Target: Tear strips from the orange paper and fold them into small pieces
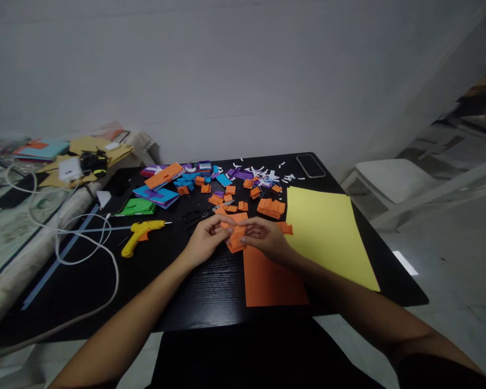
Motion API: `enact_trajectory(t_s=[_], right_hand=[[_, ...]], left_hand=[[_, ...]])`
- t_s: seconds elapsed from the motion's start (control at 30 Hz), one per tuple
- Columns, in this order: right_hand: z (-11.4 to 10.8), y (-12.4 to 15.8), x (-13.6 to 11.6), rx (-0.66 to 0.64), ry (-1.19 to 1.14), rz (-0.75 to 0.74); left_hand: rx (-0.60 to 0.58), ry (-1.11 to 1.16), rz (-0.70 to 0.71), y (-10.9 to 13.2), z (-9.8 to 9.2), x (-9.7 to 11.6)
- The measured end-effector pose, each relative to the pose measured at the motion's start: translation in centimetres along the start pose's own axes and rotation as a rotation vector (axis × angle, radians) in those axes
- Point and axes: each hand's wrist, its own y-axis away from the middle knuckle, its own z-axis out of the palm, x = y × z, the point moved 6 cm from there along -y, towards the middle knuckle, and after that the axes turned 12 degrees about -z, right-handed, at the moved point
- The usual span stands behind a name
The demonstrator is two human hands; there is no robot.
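Near the middle of the black table, my left hand (209,237) and my right hand (265,236) pinch a small orange paper piece (237,233) from both sides. More orange paper lies just beneath it. A large orange sheet (271,281) lies flat under and in front of my right hand, beside a big yellow sheet (328,232). Beyond my hands are many small folded orange pieces (270,207), some stacked.
A yellow glue gun (140,237), black scissors (192,217) and green paper (137,206) are left of my hands. Blue, purple and orange paper packets (157,194), white scraps (267,175) and a phone (310,166) lie toward the back. A white cable (115,270) crosses the left side.
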Motion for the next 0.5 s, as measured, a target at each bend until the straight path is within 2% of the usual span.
enact_trajectory(t_s=[0.17, 0.5], right_hand=[[-0.42, -0.13, -0.32, 0.06, 0.03, -0.012], [-0.65, -0.08, -0.62, 0.078, 0.238, -0.1]], left_hand=[[-0.045, 0.038, -0.045, 0.13, 0.59, -0.19], [0.044, 0.061, 0.0, 0.09, 0.43, -0.37]])
